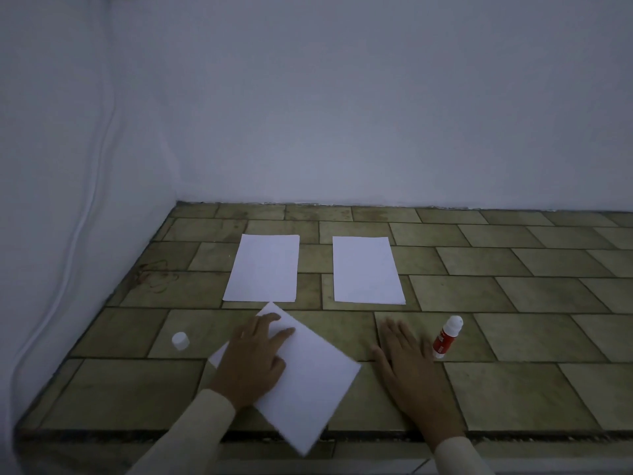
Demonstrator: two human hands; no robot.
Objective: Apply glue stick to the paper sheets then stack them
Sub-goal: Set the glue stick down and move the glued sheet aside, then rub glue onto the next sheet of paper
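Observation:
Two white paper sheets lie side by side on the tiled surface, the left sheet [263, 268] and the right sheet [367, 269]. A third sheet [308, 382] lies turned at an angle nearer to me, its lower corner over the front edge. My left hand [255, 354] rests flat on this angled sheet with its fingers spread. On the tiles to the right of the sheet, my right hand [409, 365] lies flat. Just right of that hand stands the red and white glue stick [446, 337], uncapped and upright. Its white cap [180, 341] sits far to the left.
The tiled surface [513, 389] ends at a front edge near me. A white wall stands behind and another on the left, where a thin white cable [73, 241] runs down. A reddish scribble [156, 275] marks the tiles left of the sheets.

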